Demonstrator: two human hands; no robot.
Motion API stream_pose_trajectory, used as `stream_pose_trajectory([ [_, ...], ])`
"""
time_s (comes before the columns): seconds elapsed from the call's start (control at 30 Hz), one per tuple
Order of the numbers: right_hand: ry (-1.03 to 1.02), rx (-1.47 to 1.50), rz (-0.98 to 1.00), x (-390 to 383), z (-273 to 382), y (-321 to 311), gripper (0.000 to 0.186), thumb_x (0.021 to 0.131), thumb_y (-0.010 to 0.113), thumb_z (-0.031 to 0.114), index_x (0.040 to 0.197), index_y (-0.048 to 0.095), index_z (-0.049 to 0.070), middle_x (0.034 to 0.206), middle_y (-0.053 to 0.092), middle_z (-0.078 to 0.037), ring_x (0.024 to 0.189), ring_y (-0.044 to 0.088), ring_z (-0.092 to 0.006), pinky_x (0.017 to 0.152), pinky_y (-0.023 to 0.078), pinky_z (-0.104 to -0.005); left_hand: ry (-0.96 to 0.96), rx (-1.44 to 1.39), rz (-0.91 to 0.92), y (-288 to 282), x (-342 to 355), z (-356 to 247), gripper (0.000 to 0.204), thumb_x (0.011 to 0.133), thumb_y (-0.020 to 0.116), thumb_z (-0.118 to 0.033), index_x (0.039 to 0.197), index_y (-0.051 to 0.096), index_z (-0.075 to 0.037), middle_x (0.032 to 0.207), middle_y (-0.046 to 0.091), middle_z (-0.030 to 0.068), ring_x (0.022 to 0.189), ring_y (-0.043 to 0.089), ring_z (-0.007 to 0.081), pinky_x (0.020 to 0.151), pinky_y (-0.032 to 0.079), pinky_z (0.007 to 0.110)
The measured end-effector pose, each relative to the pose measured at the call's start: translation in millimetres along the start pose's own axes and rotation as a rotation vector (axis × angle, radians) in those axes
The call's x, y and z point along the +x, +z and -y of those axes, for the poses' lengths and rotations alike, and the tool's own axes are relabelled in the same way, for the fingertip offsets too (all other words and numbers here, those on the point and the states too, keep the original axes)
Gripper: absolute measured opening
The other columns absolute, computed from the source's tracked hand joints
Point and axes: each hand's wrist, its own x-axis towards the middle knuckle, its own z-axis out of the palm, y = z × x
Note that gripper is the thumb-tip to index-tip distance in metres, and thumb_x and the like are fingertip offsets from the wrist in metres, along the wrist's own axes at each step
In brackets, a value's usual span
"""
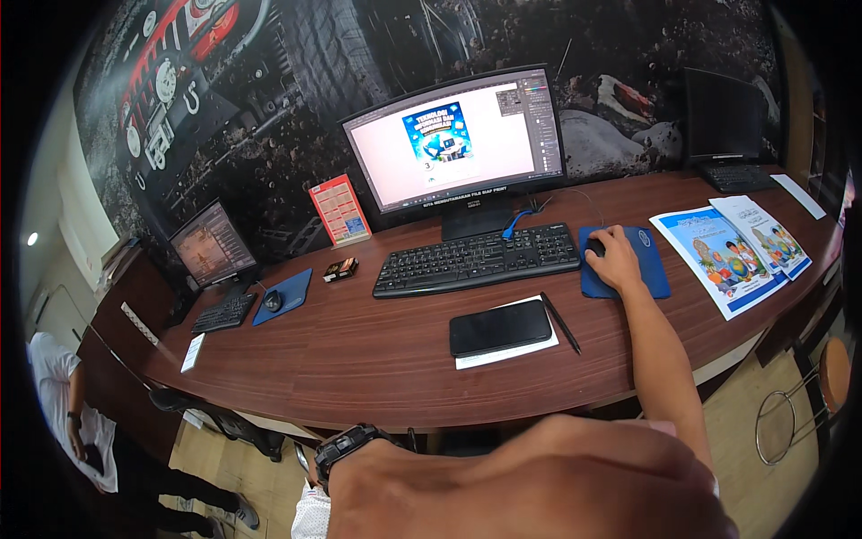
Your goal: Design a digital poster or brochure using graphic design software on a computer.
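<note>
My right hand (613,262) grips a dark mouse (595,245) on a blue mouse pad (652,278). Just left of it lies a black keyboard (467,266), below a monitor (489,135) showing a blue cover design in editing software. My left hand (557,472), wearing a black watch (346,449) at the wrist, is very close to the camera at the lower edge, fingers curled; whatever they might hold is hidden. Nearer on the wooden desk (359,377), a black phone (498,328) rests on white paper, with a black pen (561,325) beside it.
Printed booklets (714,260) lie at the right, near a second monitor (723,112). At the left stand another screen (211,242), a mouse (273,299) and a desk calendar (339,209). A person in white (67,404) is at the left edge; a stool (831,373) is at the right.
</note>
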Motion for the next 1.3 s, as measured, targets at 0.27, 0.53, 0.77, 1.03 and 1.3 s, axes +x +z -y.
stream_pose_trajectory([
  [0.27, 0.001, 0.015, 0.001, 0.2, 1.0, -0.4, 0.039, 0.081, 0.069, 0.025, 0.117, 0.067, 0.011, 0.126, 0.053, -0.011, 0.117, 0.055, -0.0333, 0.1, 0.047, -0.0442, 0.013, -0.009, -0.03, -17.7, -4.2, 0.3, 0.072, 0.099, 0.04, -0.064, 0.139, 0.045, -0.005, 0.131, 0.05, 0.0253, 0.125, 0.048, 0.0397, 0.105, 0.041, 0.057],
  [0.53, 0.013, 0.017, 0.015, 0.1, 7.1, 0.4, 0.039, 0.081, 0.069, 0.025, 0.117, 0.067, 0.012, 0.124, 0.053, -0.011, 0.118, 0.055, -0.0332, 0.099, 0.047, -0.0442, 0.016, 0.001, -0.062, -17.9, -15.4, -5.9, 0.069, 0.099, 0.04, -0.064, 0.138, 0.045, -0.006, 0.133, 0.049, 0.0255, 0.127, 0.048, 0.0394, 0.105, 0.041, 0.056],
  [0.77, 0.008, 0.013, -0.003, -1.1, -2.4, -0.4, 0.039, 0.081, 0.069, 0.025, 0.118, 0.067, 0.012, 0.125, 0.053, -0.012, 0.118, 0.054, -0.0333, 0.1, 0.047, -0.0442, 0.026, -0.019, -0.07, -22.2, -34.8, -16.3, 0.068, 0.099, 0.041, -0.063, 0.136, 0.046, -0.007, 0.134, 0.048, 0.0257, 0.128, 0.047, 0.0392, 0.106, 0.042, 0.056],
  [1.03, 0.004, 0.019, 0.005, 2.1, -0.8, -2.0, 0.039, 0.081, 0.07, 0.025, 0.117, 0.067, 0.011, 0.125, 0.053, -0.012, 0.118, 0.054, -0.034, 0.099, 0.047, -0.0445, 0.037, -0.033, -0.082, -12.0, -13.4, 5.8, 0.065, 0.1, 0.041, -0.063, 0.135, 0.046, -0.008, 0.136, 0.047, 0.0259, 0.129, 0.046, 0.0389, 0.106, 0.043, 0.056],
  [1.3, 0.016, 0.005, -0.024, -2.5, -11.6, -7.7, 0.052, 0.081, 0.072, 0.034, 0.128, 0.062, 0.013, 0.13, 0.051, -0.017, 0.122, 0.053, -0.0385, 0.101, 0.045, -0.0464, -0.215, -0.017, -0.365, -126.8, 54.5, 129.7, 0.058, 0.097, 0.056, -0.055, 0.132, 0.053, -0.01, 0.134, 0.051, 0.0198, 0.125, 0.051, 0.0312, 0.104, 0.044, 0.047],
])
